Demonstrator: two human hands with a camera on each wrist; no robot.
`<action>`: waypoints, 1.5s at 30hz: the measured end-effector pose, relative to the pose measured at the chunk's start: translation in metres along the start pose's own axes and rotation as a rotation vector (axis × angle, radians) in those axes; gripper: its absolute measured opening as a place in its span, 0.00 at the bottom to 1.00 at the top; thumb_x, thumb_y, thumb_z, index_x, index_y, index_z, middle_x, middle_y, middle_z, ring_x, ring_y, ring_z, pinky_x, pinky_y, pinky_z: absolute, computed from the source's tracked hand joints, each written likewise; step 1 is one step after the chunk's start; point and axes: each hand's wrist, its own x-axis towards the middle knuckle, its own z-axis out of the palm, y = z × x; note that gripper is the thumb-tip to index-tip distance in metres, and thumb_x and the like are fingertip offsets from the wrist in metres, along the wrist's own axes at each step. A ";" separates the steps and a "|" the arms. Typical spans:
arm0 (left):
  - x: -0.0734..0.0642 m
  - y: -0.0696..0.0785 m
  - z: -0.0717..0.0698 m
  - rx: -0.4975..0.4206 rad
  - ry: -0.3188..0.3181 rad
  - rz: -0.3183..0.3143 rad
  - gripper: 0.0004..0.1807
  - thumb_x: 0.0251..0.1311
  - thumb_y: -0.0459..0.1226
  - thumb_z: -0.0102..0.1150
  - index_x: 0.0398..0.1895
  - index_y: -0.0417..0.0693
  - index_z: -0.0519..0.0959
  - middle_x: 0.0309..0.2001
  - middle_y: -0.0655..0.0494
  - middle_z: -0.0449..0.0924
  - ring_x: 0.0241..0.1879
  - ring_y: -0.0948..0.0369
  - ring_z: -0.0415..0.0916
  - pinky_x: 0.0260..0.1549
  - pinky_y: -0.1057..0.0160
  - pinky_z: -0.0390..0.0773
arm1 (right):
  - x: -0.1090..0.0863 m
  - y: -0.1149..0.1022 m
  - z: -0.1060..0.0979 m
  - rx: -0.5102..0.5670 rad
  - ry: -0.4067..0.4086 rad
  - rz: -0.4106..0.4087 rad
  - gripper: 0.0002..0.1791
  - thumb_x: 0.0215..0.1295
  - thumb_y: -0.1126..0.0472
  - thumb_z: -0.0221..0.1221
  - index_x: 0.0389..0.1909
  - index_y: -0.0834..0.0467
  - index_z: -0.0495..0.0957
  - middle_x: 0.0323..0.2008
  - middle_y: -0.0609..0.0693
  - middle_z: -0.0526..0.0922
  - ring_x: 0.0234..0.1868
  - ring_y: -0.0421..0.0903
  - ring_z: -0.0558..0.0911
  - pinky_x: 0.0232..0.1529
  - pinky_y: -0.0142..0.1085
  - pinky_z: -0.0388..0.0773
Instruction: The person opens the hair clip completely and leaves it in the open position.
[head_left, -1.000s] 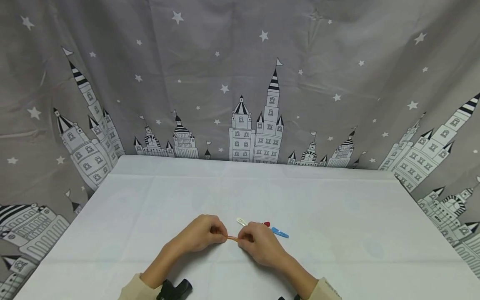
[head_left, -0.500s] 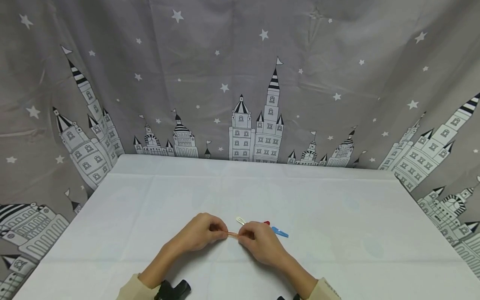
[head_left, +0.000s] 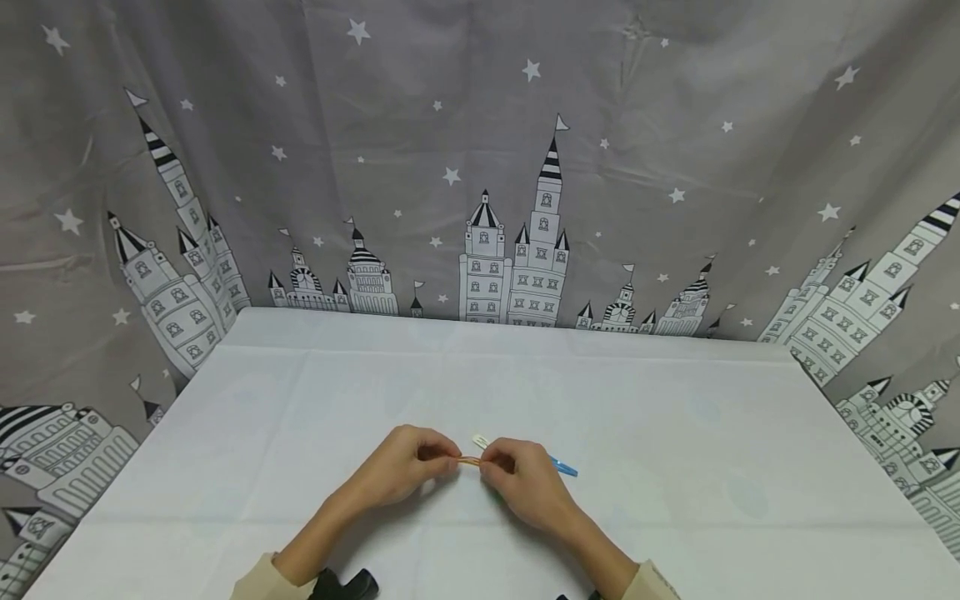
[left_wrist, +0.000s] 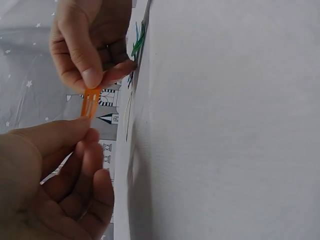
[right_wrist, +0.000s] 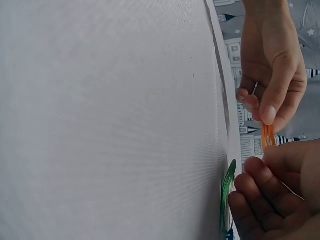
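Observation:
An orange snap hair clip (left_wrist: 90, 103) is stretched between the two hands, with slots showing along its length. My left hand (head_left: 405, 467) pinches one end between thumb and index finger. The opposite end is pinched the same way by my right hand (head_left: 528, 482). Both hands hold the clip above the table. Beyond them on the cloth lie a white hair clip (head_left: 480, 441) and a blue hair clip (head_left: 565, 467), partly covered by the right hand. A green clip (right_wrist: 227, 195) shows under the right hand in the right wrist view.
A white cloth (head_left: 300, 400) with fold lines covers the table. Behind it hangs a grey curtain (head_left: 390, 83) printed with castles and stars. A black wrist device (head_left: 347, 585) sits by the left sleeve.
Both hands have shifted slightly forward and up with the orange clip, which has turned from one thin band to two visible strips. The red clip is now hidden behind the right hand.

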 end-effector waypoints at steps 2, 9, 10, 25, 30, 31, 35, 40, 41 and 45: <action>-0.001 0.002 0.000 0.007 0.025 0.003 0.04 0.62 0.34 0.66 0.37 0.45 0.86 0.30 0.62 0.82 0.27 0.65 0.75 0.28 0.66 0.75 | 0.000 -0.002 0.000 0.013 0.009 -0.001 0.04 0.65 0.69 0.60 0.33 0.60 0.83 0.26 0.45 0.82 0.26 0.37 0.74 0.29 0.31 0.74; -0.006 0.008 -0.001 0.006 0.101 0.015 0.03 0.60 0.35 0.67 0.36 0.47 0.87 0.30 0.64 0.81 0.26 0.65 0.74 0.27 0.66 0.75 | 0.002 -0.013 -0.002 0.054 0.037 -0.028 0.05 0.67 0.68 0.59 0.35 0.63 0.83 0.32 0.51 0.85 0.30 0.39 0.79 0.34 0.32 0.78; -0.007 0.009 -0.001 0.001 0.106 0.011 0.03 0.60 0.35 0.67 0.36 0.48 0.87 0.30 0.64 0.81 0.26 0.65 0.74 0.27 0.66 0.75 | 0.002 -0.015 -0.002 0.059 0.034 -0.029 0.05 0.68 0.68 0.59 0.36 0.63 0.83 0.33 0.52 0.85 0.31 0.39 0.80 0.35 0.33 0.78; -0.024 0.033 -0.008 -0.020 0.138 0.116 0.04 0.62 0.38 0.66 0.37 0.51 0.87 0.32 0.67 0.82 0.30 0.65 0.75 0.33 0.65 0.77 | -0.006 -0.039 -0.008 0.087 0.023 -0.085 0.06 0.68 0.63 0.61 0.38 0.60 0.85 0.37 0.50 0.87 0.36 0.41 0.84 0.38 0.36 0.79; -0.027 0.035 -0.008 -0.026 0.146 0.142 0.04 0.61 0.38 0.67 0.37 0.51 0.87 0.31 0.67 0.82 0.29 0.66 0.75 0.31 0.65 0.77 | -0.009 -0.044 -0.008 0.092 0.036 -0.071 0.06 0.67 0.61 0.63 0.35 0.59 0.86 0.34 0.44 0.87 0.34 0.40 0.83 0.36 0.37 0.79; -0.028 0.035 -0.008 -0.027 0.147 0.146 0.04 0.61 0.38 0.67 0.37 0.51 0.87 0.31 0.67 0.82 0.29 0.66 0.75 0.31 0.66 0.77 | -0.010 -0.044 -0.008 0.094 0.038 -0.073 0.06 0.67 0.61 0.63 0.35 0.59 0.86 0.34 0.44 0.87 0.34 0.40 0.83 0.36 0.36 0.78; -0.028 0.036 -0.007 -0.034 0.141 0.161 0.04 0.61 0.38 0.67 0.37 0.50 0.88 0.31 0.67 0.82 0.28 0.66 0.75 0.31 0.66 0.77 | -0.012 -0.042 -0.009 0.087 0.035 -0.081 0.05 0.66 0.61 0.64 0.34 0.59 0.86 0.33 0.43 0.87 0.34 0.40 0.83 0.36 0.36 0.78; -0.029 0.038 -0.007 -0.034 0.129 0.170 0.04 0.61 0.38 0.67 0.36 0.49 0.88 0.32 0.66 0.83 0.28 0.66 0.75 0.30 0.66 0.77 | -0.014 -0.040 -0.012 0.077 0.014 -0.099 0.05 0.66 0.63 0.63 0.34 0.58 0.86 0.33 0.45 0.87 0.34 0.39 0.83 0.37 0.36 0.78; -0.029 0.038 -0.006 -0.034 0.128 0.169 0.04 0.61 0.38 0.67 0.36 0.49 0.87 0.32 0.66 0.83 0.28 0.67 0.75 0.30 0.66 0.77 | -0.015 -0.039 -0.013 0.076 0.011 -0.105 0.04 0.66 0.63 0.63 0.34 0.58 0.87 0.33 0.46 0.87 0.34 0.39 0.83 0.37 0.36 0.78; -0.030 0.037 -0.005 -0.035 0.125 0.170 0.04 0.61 0.38 0.67 0.35 0.48 0.87 0.31 0.66 0.83 0.27 0.67 0.75 0.30 0.65 0.77 | -0.017 -0.037 -0.013 0.075 0.014 -0.130 0.04 0.65 0.66 0.63 0.34 0.58 0.87 0.32 0.48 0.87 0.34 0.39 0.83 0.38 0.35 0.79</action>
